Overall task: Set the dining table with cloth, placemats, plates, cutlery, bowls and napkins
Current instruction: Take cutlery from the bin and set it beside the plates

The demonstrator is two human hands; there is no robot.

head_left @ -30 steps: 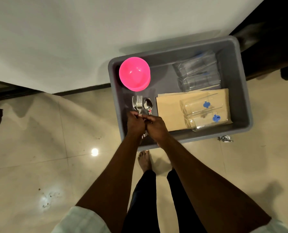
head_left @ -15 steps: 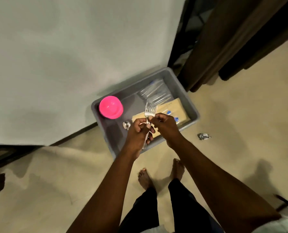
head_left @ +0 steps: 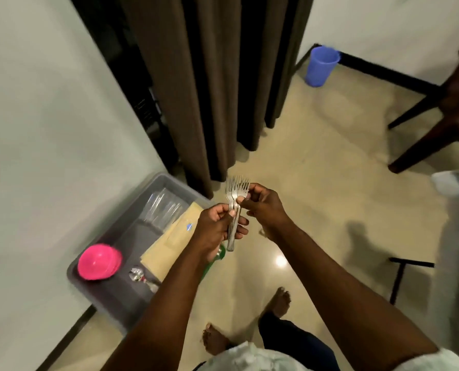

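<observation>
A bunch of steel forks [head_left: 236,194] stands tines-up in front of me. My left hand [head_left: 215,228] grips the handles low down. My right hand [head_left: 263,204] pinches the forks just below the tines. The grey tub [head_left: 169,183] lies on the floor at the lower left. In it are a pink bowl [head_left: 100,261], a spoon [head_left: 137,275], tan placemats [head_left: 169,242] and clear glasses [head_left: 161,207].
Brown curtains [head_left: 209,89] hang behind the tub. A blue plastic cup [head_left: 320,66] stands on the floor by the far wall. A dark wooden chair [head_left: 442,108] is at the right. My bare feet [head_left: 276,303] are on the beige tiles.
I have lifted the forks out of the tub and stood up. The view has swung right, so the tub now lies at the lower left.
</observation>
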